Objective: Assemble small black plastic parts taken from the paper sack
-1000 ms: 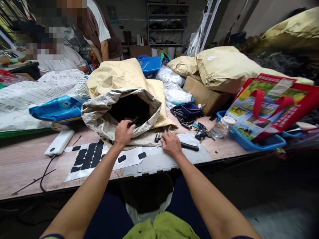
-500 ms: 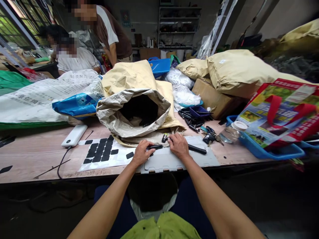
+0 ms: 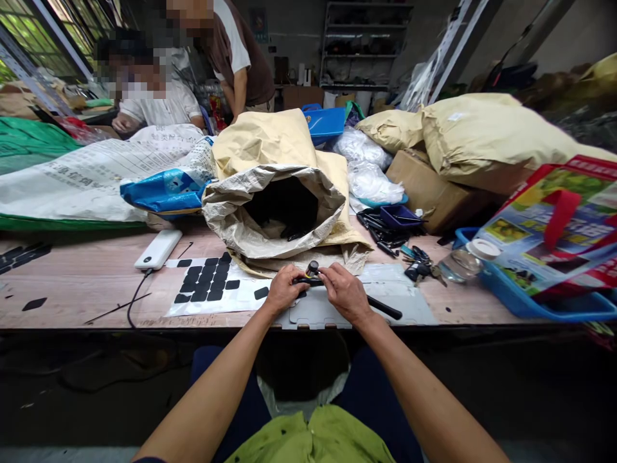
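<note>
My right hand [image 3: 344, 290] is closed around a small hammer, whose black grip [image 3: 385, 307] sticks out beyond my wrist. The dark hammer head [image 3: 312, 267], with a bit of yellow on it, is between my hands. My left hand [image 3: 284, 287] pinches a slim black rod-like piece [image 3: 312, 281], partly hidden by the fingers. The head is right over this piece; I cannot tell whether they touch. Beneath both hands lies a grey flat board [image 3: 409, 302]. To the left, a white sheet [image 3: 193, 308] bears rows of rounded black patches [image 3: 206, 281].
A wide-mouthed sack [image 3: 274, 251] with dark contents lies just behind my hands. A white power bank [image 3: 158, 249] with a cable stands left. Keys [image 3: 421, 267], a jar [image 3: 460, 265] and a blue tray [image 3: 520, 302] are right. Two people [image 3: 159, 109] are across the table.
The hammer head has moved slightly left, and its grip tilts more. My left hand is closer to the head. The camera has turned left, shifting the scene rightward.
</note>
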Demonstrator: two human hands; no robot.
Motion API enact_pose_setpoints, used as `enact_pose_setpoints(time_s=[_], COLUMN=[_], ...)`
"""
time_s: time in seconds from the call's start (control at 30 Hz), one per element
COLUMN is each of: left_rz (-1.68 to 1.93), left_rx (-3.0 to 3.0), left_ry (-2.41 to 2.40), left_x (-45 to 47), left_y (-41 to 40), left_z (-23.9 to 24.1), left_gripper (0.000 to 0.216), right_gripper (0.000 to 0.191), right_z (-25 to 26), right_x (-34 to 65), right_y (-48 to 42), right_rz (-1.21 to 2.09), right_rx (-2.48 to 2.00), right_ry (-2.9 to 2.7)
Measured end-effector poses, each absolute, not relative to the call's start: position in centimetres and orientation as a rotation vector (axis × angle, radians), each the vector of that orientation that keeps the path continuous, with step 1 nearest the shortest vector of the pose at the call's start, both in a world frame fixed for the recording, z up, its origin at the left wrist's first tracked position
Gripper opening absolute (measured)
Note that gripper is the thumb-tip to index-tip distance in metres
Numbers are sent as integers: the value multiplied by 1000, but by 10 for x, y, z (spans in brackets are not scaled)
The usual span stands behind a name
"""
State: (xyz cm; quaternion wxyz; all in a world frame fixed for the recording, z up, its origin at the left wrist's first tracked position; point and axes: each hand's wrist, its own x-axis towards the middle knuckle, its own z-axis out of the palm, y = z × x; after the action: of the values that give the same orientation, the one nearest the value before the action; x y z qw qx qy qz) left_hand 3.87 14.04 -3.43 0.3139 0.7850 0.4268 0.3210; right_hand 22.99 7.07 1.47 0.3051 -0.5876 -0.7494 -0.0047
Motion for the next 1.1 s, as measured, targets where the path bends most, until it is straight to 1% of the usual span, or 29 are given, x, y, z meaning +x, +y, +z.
enact_pose_setpoints(time_s=[0.13,0.23,0.33,0.5,0.63,0.77,0.87,0.97,1.1], left_rz=[876,863,862,862,855,847,844,836,829], left_rx=[2070,2097,2076,2048,2055,2068,2091,2119,2140], left_ry=[1103,1125,1130,1127,1138,1142,1160,1168,1167], left_x=[38,39,39,39,40,40,40,40,39], left_y=[140,140,140,141,140,139,139,140,140], left_z=[-35,-34,-34,-37,-36,-33,-32,-31,-31], left_gripper=[12,7,12,18,19,17,15,15,19], right_gripper=[31,29,28,35,32,32,29,24,22], right_z=[10,9,12,10,6,13,13,1,-20], right_x=[220,218,220,230,235,248,265,281,288], right_y=[67,65,65,59,58,73,91,106,111], right_rz=[-64,-18,-1,-41,-9,-73,-91,-86,-107], right_rx=[-1557,-1608,-1665,-1694,-1698,-1750,-1778,-1777,-1761], right_ry=[-1962,-2036,-2029,-1885,-1943,-1844,-1876,-1979,-2042])
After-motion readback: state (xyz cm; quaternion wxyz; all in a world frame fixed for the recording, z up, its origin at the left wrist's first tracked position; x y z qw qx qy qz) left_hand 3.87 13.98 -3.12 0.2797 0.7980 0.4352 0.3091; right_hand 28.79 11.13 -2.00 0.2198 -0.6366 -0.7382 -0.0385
